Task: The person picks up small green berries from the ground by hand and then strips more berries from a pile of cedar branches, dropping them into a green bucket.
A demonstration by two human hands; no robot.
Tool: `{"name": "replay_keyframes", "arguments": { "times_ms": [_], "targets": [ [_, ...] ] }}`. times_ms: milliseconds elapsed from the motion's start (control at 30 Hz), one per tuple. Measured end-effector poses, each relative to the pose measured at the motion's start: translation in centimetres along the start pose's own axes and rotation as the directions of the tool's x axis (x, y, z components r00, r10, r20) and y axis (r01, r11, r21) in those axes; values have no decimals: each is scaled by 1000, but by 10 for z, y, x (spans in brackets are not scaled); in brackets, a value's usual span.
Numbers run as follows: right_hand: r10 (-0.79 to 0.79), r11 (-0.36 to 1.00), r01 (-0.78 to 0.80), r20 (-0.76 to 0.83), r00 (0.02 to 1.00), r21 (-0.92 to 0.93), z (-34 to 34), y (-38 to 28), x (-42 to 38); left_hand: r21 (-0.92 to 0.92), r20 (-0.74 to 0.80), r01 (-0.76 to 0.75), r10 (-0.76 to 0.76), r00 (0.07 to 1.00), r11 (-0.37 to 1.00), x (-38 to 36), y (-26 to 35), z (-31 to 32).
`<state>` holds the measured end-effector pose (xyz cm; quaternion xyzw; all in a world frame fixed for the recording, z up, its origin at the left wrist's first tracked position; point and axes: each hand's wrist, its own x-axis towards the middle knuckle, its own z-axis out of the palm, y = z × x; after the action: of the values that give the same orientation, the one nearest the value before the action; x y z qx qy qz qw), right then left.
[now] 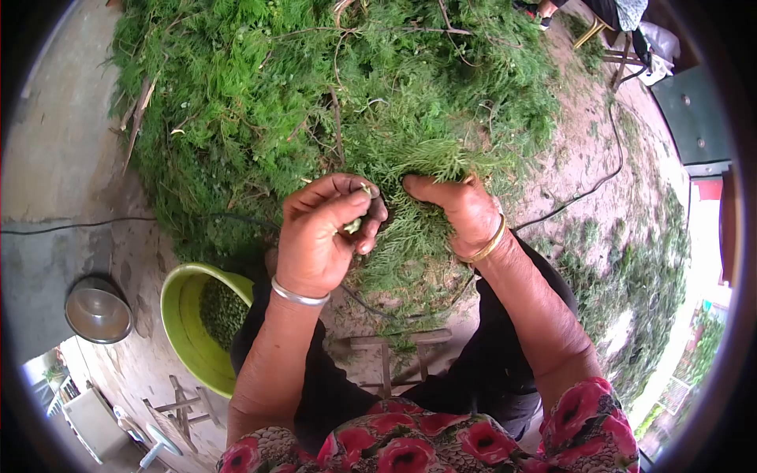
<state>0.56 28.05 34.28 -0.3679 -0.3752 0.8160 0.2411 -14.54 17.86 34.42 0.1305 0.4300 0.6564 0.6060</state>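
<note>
My left hand is closed with its fingers curled around a few small pale green cones, partly hidden by the thumb and fingers. Just to the right, my right hand grips a leafy evergreen sprig with flat, scaly foliage, its thumb pressed on the stem side. The sprig hangs between both hands, above the ground. Beyond them spreads a large heap of cut evergreen branches. By my left knee stands a yellow-green tub, which holds many small green cones.
A metal bowl rests on the floor at left. A black cable crosses the ground on both sides. Wooden stool parts show between my legs. More cut greenery lies at right. Another person's foot appears at top right.
</note>
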Motion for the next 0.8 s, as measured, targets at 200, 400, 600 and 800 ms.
{"name": "replay_keyframes", "arguments": {
  "times_ms": [200,400,600,800],
  "targets": [
    [17,999,-17,-13,1000,34,0,6,6,23,-22,4,-4,1000,1000,-1,4,-1],
    [119,962,-102,-55,991,255,1,-13,0,-228,29,-121,131,991,966,-4,38,-48],
    [84,961,-72,-34,996,265,-7,-20,-3,-236,-324,-324,240,915,916,-85,97,-150],
    [17,959,-22,23,1000,283,-10,-19,-3,749,-644,340,505,575,568,-218,57,-269]
  ]
}}
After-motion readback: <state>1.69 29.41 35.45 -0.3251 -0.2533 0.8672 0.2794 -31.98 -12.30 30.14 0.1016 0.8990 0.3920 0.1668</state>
